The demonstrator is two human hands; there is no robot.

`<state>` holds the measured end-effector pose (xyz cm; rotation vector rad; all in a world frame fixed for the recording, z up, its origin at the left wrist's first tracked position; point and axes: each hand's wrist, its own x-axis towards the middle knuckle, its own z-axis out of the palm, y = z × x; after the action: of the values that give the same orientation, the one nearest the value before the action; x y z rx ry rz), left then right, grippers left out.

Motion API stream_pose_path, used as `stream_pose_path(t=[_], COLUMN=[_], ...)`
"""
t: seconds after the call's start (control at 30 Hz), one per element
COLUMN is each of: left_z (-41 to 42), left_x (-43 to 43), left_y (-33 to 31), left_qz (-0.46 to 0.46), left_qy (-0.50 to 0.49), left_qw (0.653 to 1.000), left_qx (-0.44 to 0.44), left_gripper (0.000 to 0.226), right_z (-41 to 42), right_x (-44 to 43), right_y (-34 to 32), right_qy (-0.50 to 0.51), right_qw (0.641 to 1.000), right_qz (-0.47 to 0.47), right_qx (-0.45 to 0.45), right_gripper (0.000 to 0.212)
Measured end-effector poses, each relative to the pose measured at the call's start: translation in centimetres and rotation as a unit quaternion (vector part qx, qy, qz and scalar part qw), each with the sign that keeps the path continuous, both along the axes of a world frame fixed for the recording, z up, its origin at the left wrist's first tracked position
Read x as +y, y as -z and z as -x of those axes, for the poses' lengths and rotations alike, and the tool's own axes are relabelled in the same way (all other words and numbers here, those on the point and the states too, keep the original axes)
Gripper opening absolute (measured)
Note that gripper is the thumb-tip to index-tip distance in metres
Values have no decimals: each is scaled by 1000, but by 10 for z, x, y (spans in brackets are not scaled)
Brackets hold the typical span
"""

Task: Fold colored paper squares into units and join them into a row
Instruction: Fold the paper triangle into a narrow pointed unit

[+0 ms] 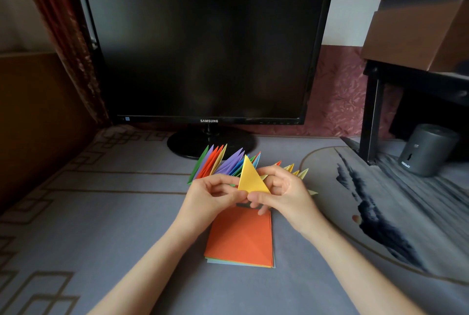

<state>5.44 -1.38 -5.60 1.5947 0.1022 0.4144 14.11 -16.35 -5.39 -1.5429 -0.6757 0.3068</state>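
Where the grey-blue patterned table cloth (101,213) was spread across the lower view, everything else was set upon it or behind it. At twelve o'clock a black flat-screen monitor (203,48) was stood on its round foot, its screen dark. At two o'clock a brown cardboard box (418,22) was carried on a black metal stand (370,111), and at ten o'clock a dark red patterned curtain (63,48) was hung beside the monitor. At six o'clock from the hands a stack of coloured paper squares (241,238), topped by an orange sheet, was laid flat on the cloth.

A row of joined folded paper units (220,162) in green, purple, orange, yellow and blue was seen at twelve o'clock from the hands, just before the monitor's foot, its points fanned upward. Its middle was hidden by the hands, so whether it was held or rested on the cloth could not be told.

The left hand (210,195) and the right hand (284,192) were raised together above the far edge of the stack. A yellow folded paper triangle (251,177) was pinched between them along its lower edge, the left thumb and fingers closed at its seven o'clock corner and the right thumb pressed at five o'clock, with its tip pointed to twelve o'clock.

At three o'clock a small grey cylindrical device (429,149) was stood under the stand.
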Motion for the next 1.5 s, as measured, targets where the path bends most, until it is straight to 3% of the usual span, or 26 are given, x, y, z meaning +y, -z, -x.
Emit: stream_pose_path(t=[0.27,0.43,0.53,0.63,0.87,1.0,1.2,1.3,1.4,1.5], left_z=[-2,-3,-3,-4,-4,-3,-2,-2,-3,-4], left_x=[2,4,5,5,6,9,3,3,1,1], left_y=[4,3,2,2,2,2,3,5,5,4], left_qz=[-25,38,55,67,95,17,-139,-103,-71,-35], left_qy=[-4,0,1,-3,-24,-2,21,2,11,32], left_qw=[1000,999,999,998,995,1000,989,994,997,998], left_qx=[10,1,1,4,-6,-23,-43,-39,24,46], left_gripper=[15,13,18,9,12,27,17,24,35,25], right_z=[0,0,2,2,6,5,2,-1,-3,-3], right_x=[0,-2,-2,-2,-4,-9,-9,-8,-8,-8], right_y=[0,-2,-3,-2,-5,-13,-10,-7,-7,-8], right_qy=[-18,-42,-61,-79,-112,-47,15,25,48,53], right_qw=[1000,999,998,997,994,999,998,997,997,997], right_qz=[17,7,7,9,14,17,37,35,-1,-9], right_qx=[5,18,22,20,11,-16,-43,-59,-61,-61], right_gripper=[39,35,43,54,62,48,7,8,13,13])
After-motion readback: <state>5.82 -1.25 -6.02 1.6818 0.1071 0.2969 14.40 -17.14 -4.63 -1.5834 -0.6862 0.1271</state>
